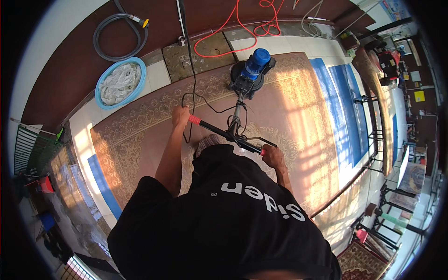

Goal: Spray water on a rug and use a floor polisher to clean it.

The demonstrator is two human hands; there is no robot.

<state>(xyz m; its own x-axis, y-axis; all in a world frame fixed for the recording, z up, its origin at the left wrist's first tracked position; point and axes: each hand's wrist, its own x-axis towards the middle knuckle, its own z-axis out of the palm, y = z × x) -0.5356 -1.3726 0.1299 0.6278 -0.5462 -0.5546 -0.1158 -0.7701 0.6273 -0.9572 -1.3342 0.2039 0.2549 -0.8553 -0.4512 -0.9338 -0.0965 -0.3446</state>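
Observation:
A rotary floor scrubbing machine (257,66) with a blue motor stands on a large patterned carpet (161,140), near its far edge. Its pole runs back to a black crossbar handle (217,129) in front of my body. My left hand (180,117) is at the red left end of the bar, with a black cable (194,77) passing by it; the cable hangs in a loop below the hand. My right hand (273,156) is closed round the bar's right end, beside a thin black lever (262,139).
A blue basin (140,84) holding crumpled pale material and a coiled grey hose (97,45) lie by the wall. A red hose (224,55) curls past the carpet's far edge. Blue sheets (350,105) and a metal rack (376,140) are on the right, a green plastic grate (31,148) left.

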